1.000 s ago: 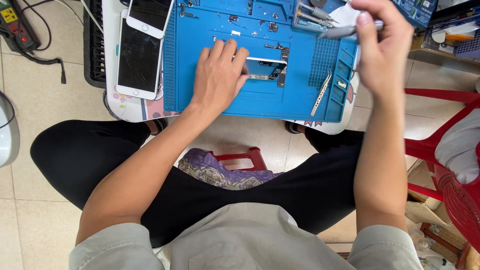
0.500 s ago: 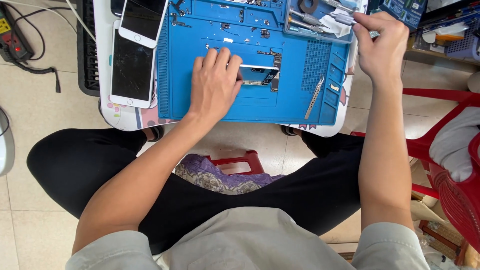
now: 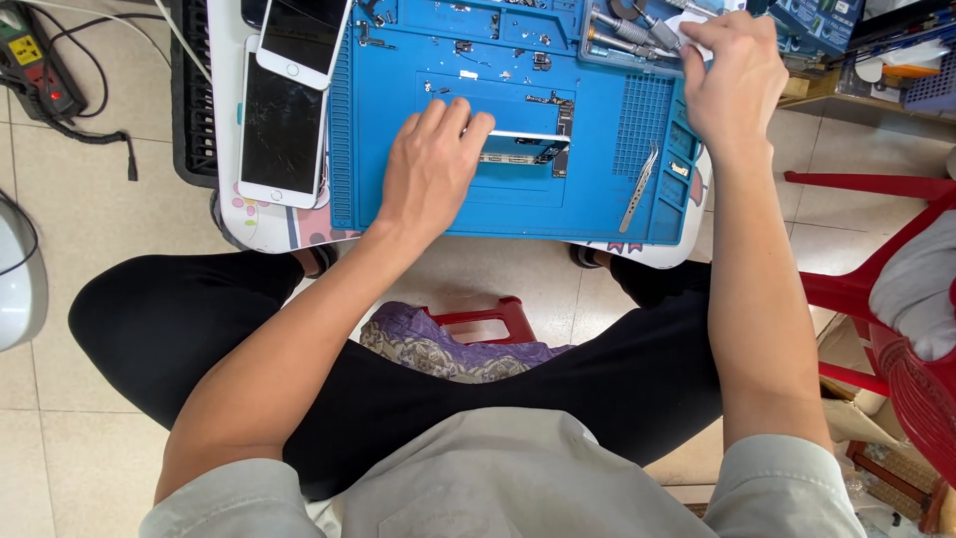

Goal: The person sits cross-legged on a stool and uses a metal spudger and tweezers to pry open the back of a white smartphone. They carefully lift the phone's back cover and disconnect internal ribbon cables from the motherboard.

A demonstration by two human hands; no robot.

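My left hand (image 3: pixel 430 164) lies flat on a blue work mat (image 3: pixel 398 90), its fingertips pressing the left end of an opened phone body (image 3: pixel 528 147) in the mat's middle. My right hand (image 3: pixel 732 80) is at the mat's upper right corner, fingers curled around a small white piece among metal screwdrivers (image 3: pixel 627 35). What exactly it grips is partly hidden. Metal tweezers (image 3: pixel 637 189) lie on the mat between the two hands.
Two white phones (image 3: pixel 284 120) with dark screens lie left of the mat on a small table (image 3: pixel 269 229). A power strip (image 3: pixel 35 60) with cables sits on the tiled floor at left. A red plastic chair (image 3: pixel 886 289) stands at right, a red stool (image 3: pixel 488 319) under me.
My right hand has come down from above the table's right corner to the tool tray at the mat's upper right. My left hand has stayed on the phone body.
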